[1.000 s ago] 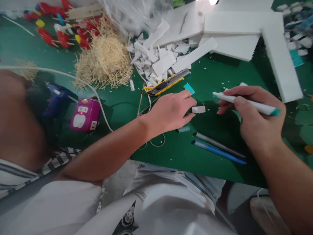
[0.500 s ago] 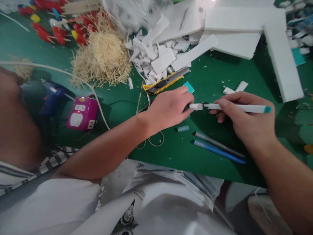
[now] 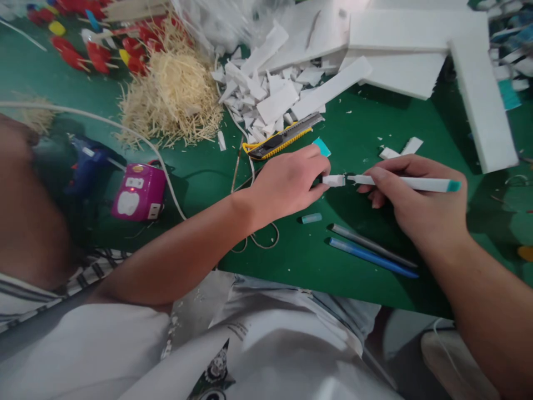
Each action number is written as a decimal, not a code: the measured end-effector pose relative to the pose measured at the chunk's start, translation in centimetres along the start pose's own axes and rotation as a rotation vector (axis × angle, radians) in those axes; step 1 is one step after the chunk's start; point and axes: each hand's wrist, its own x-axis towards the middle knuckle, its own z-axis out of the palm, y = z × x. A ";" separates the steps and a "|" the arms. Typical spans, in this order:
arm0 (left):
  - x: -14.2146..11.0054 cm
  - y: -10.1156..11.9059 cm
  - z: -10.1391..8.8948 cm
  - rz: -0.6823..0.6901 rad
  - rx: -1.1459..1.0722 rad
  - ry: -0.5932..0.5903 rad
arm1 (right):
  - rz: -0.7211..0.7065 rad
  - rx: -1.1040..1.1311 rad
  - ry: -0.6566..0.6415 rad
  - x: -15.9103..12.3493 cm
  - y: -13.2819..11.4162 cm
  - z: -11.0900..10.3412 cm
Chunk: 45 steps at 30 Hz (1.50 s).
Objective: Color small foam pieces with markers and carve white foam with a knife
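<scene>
Between the fingertips of my left hand (image 3: 291, 178) is a small white foam piece (image 3: 334, 180), with a thin teal mark at its right end. My right hand (image 3: 428, 197) grips a white marker pen (image 3: 425, 184) with a teal end, its tip pointing left, close to the foam piece. A teal pen cap (image 3: 311, 218) lies just below my left hand. Nearer the table edge, a grey pen (image 3: 372, 244) and a blue pen (image 3: 370, 258) lie side by side. Above my left hand rests a yellow and black utility knife (image 3: 285, 138) beside a small teal scrap (image 3: 322, 147).
White foam offcuts (image 3: 266, 94) and larger foam boards (image 3: 400, 30) cover the back. At left are a heap of wooden sticks (image 3: 175, 89), red pieces on sticks (image 3: 100, 54), a pink power socket box (image 3: 139, 191) and a blue glue gun (image 3: 89, 164). Another person's arm (image 3: 31, 211) is at far left.
A teal mark now shows at the foam piece's right end, where none was visible before. Both hands stay almost in place.
</scene>
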 end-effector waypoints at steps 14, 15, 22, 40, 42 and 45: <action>0.0 0.1 -0.1 -0.002 -0.004 -0.008 | 0.047 -0.015 -0.009 0.2 -0.2 0.1; 0.0 0.1 -0.1 0.000 -0.003 -0.008 | 0.035 -0.010 -0.008 0.2 -0.1 0.1; 0.1 0.2 -0.2 -0.019 -0.005 -0.028 | 0.045 -0.017 -0.006 0.3 0.1 -0.1; 0.1 0.2 -0.1 0.002 0.004 -0.012 | 0.056 -0.009 -0.004 0.1 -0.2 0.1; 0.1 0.2 -0.1 -0.002 0.004 -0.012 | 0.067 -0.005 -0.020 0.1 -0.4 0.0; 0.1 0.2 -0.2 -0.007 0.005 -0.010 | 0.078 -0.008 -0.028 0.2 -0.5 0.0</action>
